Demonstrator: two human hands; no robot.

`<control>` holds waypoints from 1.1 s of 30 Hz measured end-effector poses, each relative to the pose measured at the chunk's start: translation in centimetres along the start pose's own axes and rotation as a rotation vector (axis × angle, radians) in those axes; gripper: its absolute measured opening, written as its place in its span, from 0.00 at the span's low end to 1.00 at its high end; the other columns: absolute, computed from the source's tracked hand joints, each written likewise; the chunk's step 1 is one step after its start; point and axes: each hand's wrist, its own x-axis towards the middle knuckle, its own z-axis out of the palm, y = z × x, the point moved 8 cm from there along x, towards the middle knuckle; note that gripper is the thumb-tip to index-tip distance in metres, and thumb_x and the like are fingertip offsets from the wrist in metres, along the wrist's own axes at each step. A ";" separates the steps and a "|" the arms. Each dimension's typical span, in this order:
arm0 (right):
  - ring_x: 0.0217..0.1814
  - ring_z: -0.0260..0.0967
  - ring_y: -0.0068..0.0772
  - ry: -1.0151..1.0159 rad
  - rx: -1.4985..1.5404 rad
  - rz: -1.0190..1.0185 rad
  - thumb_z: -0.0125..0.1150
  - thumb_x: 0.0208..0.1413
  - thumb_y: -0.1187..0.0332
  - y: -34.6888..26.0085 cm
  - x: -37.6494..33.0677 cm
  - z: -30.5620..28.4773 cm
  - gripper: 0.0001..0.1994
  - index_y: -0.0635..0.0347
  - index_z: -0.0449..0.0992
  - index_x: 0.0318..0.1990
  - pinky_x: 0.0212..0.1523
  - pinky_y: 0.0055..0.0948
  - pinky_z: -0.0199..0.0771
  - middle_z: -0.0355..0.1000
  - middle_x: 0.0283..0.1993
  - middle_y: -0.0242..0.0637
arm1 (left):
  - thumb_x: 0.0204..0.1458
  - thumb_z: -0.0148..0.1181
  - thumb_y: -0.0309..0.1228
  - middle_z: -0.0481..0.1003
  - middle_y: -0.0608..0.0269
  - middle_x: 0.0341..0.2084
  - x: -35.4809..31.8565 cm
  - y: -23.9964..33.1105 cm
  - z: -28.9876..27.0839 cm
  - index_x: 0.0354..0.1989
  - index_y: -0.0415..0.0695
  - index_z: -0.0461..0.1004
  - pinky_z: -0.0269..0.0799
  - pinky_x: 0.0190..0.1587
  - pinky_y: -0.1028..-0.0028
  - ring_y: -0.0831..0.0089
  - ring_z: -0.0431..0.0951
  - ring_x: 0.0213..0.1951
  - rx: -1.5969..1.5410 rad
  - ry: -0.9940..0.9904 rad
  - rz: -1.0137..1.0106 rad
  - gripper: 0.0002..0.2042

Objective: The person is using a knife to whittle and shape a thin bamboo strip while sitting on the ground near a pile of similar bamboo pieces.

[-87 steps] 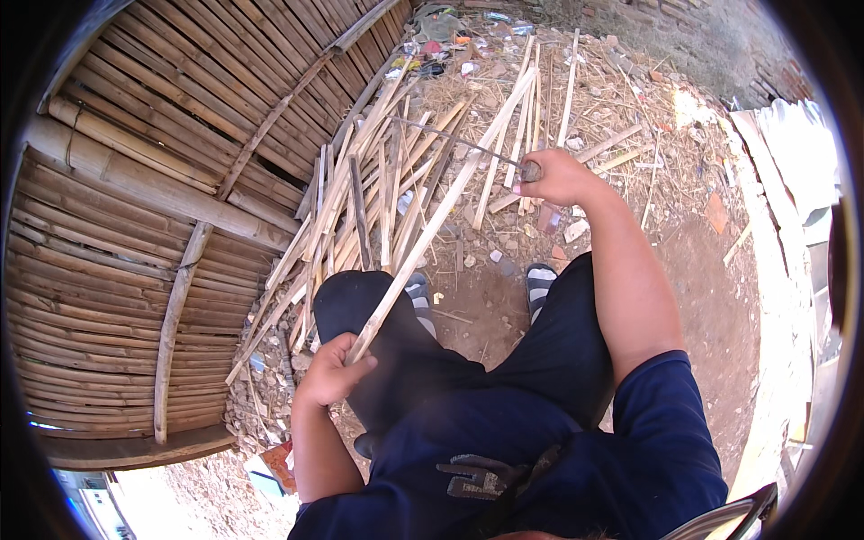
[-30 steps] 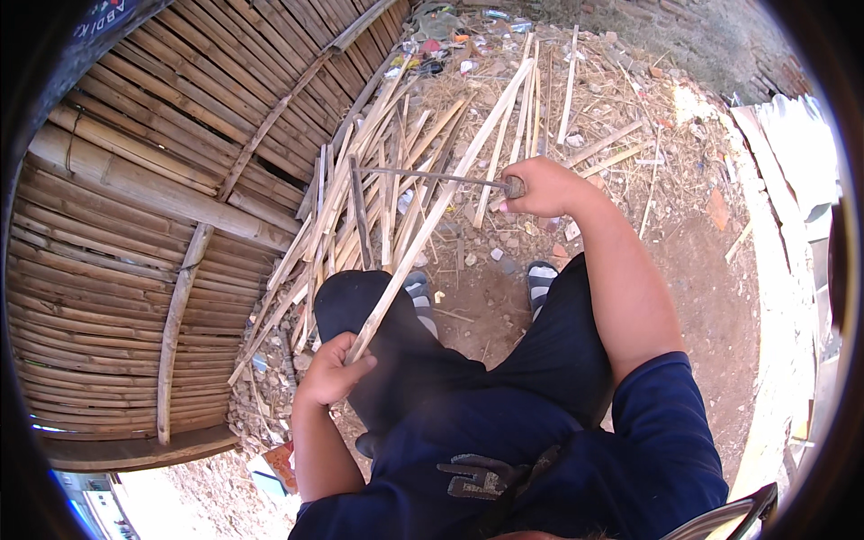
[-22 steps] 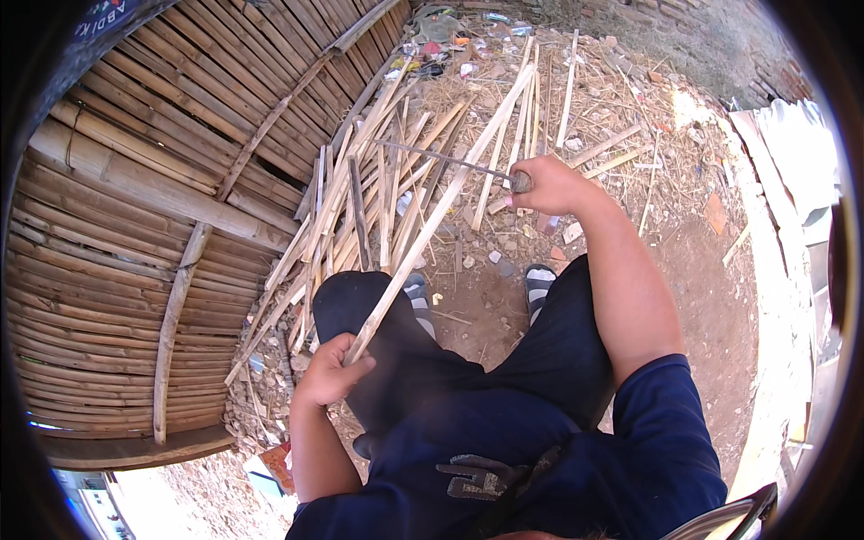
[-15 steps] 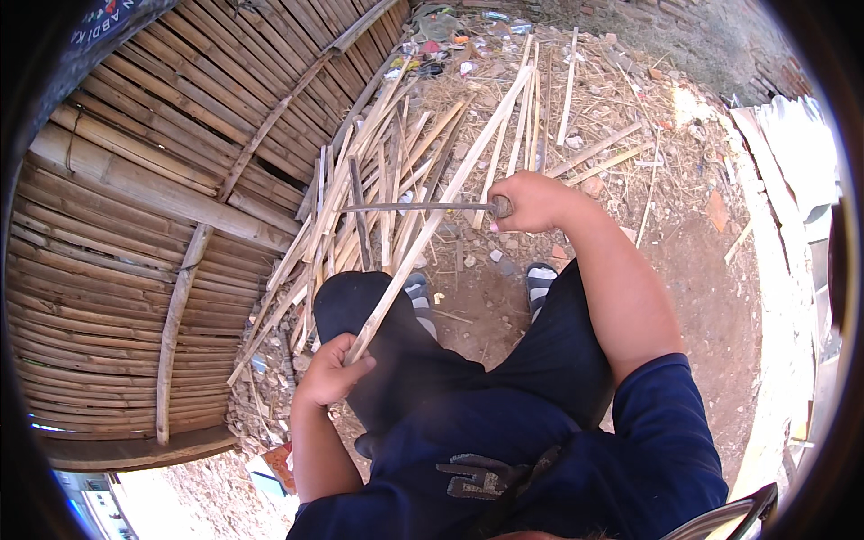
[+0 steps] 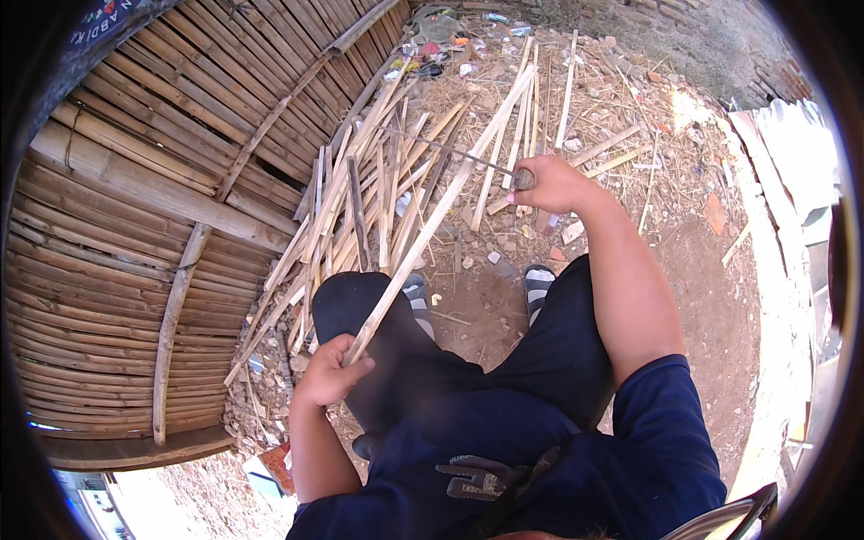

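My left hand (image 5: 331,371) is closed round the near end of a long pale strip of split bamboo or wood (image 5: 418,241), beside my left knee. The strip slants up and away to the right, over the littered ground. My right hand (image 5: 556,185) grips the stubby handle of a long knife (image 5: 490,164), its thin dark blade pointing to the far left. That blade crosses the strip above its middle; whether the two touch I cannot tell.
Many loose strips (image 5: 382,193) lie heaped on the left, against a bamboo-slat wall (image 5: 135,207). Several more strips (image 5: 567,90) and rubble lie ahead. My sandalled feet (image 5: 540,281) stand on bare dirt. A brick wall (image 5: 666,31) closes the far side.
My right hand has moved slightly right and the knife has swung, its tip now farther away and higher in the picture. The left hand and the strip have hardly moved.
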 end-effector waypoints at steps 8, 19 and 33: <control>0.46 0.78 0.53 -0.093 -0.086 -0.239 0.74 0.50 0.53 -4.1 -0.3 3.5 0.25 0.60 0.79 0.51 0.49 0.44 0.75 0.79 0.39 0.52 | 0.57 0.68 0.28 0.69 0.77 0.20 0.0 -0.1 0.0 0.36 0.46 0.73 0.59 0.22 0.81 0.87 0.66 0.20 -0.012 0.006 0.025 0.07; 0.56 0.75 0.56 0.109 0.028 0.056 0.75 0.49 0.53 2.8 0.0 -1.2 0.30 0.62 0.78 0.56 0.58 0.45 0.73 0.78 0.51 0.57 | 0.58 0.67 0.28 0.69 0.77 0.19 0.0 0.4 0.3 0.36 0.46 0.72 0.58 0.20 0.81 0.87 0.65 0.18 0.001 0.001 0.023 0.07; 0.48 0.77 0.53 -0.089 -0.041 -0.227 0.75 0.49 0.54 -3.2 -0.4 2.7 0.25 0.59 0.80 0.52 0.51 0.43 0.75 0.79 0.43 0.52 | 0.57 0.68 0.29 0.69 0.76 0.19 0.2 -0.4 0.0 0.36 0.47 0.72 0.57 0.18 0.81 0.87 0.65 0.17 -0.008 0.000 0.039 0.08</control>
